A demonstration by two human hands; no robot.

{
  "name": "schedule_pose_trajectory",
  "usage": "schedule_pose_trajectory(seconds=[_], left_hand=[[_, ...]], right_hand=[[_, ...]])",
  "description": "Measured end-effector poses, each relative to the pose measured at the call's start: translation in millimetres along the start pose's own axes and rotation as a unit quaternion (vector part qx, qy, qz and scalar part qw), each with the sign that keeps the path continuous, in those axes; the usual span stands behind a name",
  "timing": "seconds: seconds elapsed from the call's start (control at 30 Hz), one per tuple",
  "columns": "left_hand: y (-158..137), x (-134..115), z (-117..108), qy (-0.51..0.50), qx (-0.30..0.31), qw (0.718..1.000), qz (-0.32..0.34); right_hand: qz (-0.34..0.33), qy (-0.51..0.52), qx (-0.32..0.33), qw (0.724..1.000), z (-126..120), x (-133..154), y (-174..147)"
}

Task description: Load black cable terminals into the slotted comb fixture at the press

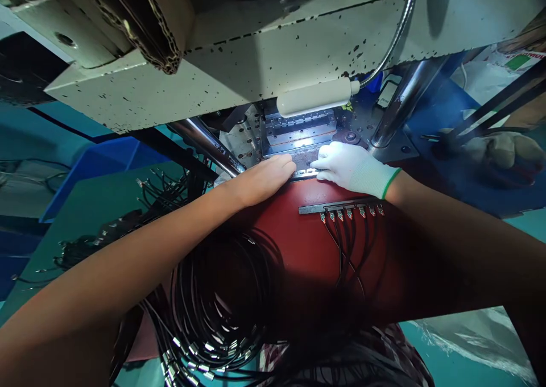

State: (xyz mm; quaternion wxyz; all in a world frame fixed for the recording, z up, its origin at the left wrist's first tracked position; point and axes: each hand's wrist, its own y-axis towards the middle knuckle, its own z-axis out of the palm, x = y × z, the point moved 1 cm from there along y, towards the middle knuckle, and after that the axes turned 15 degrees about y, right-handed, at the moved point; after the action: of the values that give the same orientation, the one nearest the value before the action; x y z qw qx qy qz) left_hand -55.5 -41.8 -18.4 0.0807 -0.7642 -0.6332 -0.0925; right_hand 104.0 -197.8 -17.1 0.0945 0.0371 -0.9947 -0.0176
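Note:
At the front edge of the machine's metal block (298,140), my bare left hand (273,175) has its fingers curled onto the left end of a slotted metal strip (305,173). Opposite it, my right hand (347,165), in a white knit glove with a green cuff, pinches the strip's right end. My palms hide both ends of the strip. Just below the gloved hand, a second metal bar (311,209) lies on the red tabletop (290,216). Several small metal connectors (340,215) on black cables (352,250) sit along this bar.
Overhead is a chipped cream machine beam (239,71), with a white lamp (315,97) hanging below it. Steel columns (213,145) (403,103) flank the block. Coiled black cables with metal ends (183,296) crowd the lower left. A blue bin (102,174) stands far left.

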Motion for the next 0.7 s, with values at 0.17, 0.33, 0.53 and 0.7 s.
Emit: schedule_pose_trajectory(seconds=[0.17, 0.33, 0.53, 0.7], left_hand=[[1.2, -4.7, -2.2, 0.036, 0.002, 0.999, -0.003], [3.2, -6.5, 7.1, 0.052, 0.003, 0.999, 0.003], [-20.7, -5.2, -3.5, -0.124, -0.020, 0.990, -0.069], [-44.1, -11.3, -22.0, -0.199, 0.035, 0.977, -0.068]], right_hand=[[0.013, 0.008, 0.008, 1.000, -2.4, 2.4, -0.6], [0.016, 0.009, 0.011, 1.000, -1.8, 2.8, -0.7], [0.010, 0.001, 0.000, 1.000, 2.4, 2.2, -1.2], [0.011, 0.007, -0.006, 1.000, 4.0, 1.1, -0.1]])
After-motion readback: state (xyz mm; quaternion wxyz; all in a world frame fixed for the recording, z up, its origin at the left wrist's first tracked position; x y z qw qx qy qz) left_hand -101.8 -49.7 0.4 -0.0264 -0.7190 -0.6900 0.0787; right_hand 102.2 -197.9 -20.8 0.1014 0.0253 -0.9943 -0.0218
